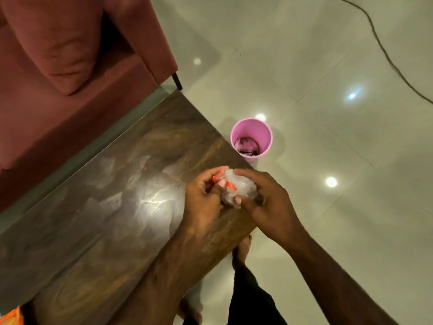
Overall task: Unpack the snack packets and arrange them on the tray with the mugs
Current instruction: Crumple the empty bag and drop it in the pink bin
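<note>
Head view, over the right-hand corner of a dark wooden table [112,207]. Both hands meet just above this corner. The left hand [203,193] and the right hand [264,200] each have fingers and thumb curled tightly round one crumpled clear plastic wrapper [241,184] with orange-red print, bunched into a small wad between them. Whether any snack is inside the wad cannot be told. The wad is held in the air, clear of the surface.

On the tiled floor just beyond the table's far right edge stands a pink bin [251,139], which already holds dark crumpled wrapping. A rose-coloured sofa [70,55] lies past the table's left edge, and a dark cable [379,45] crosses the floor at upper right. A patch of orange packaging [10,316] shows at the lower left corner of the view. Neither tray nor mugs are in view.

Judged step: disposal of spent outer wrapping, with unpacking under way. The next move probably calls for carrying the wad past the table corner, over the bin's mouth, and opening the fingers there. The light film may cling or drift on release.
</note>
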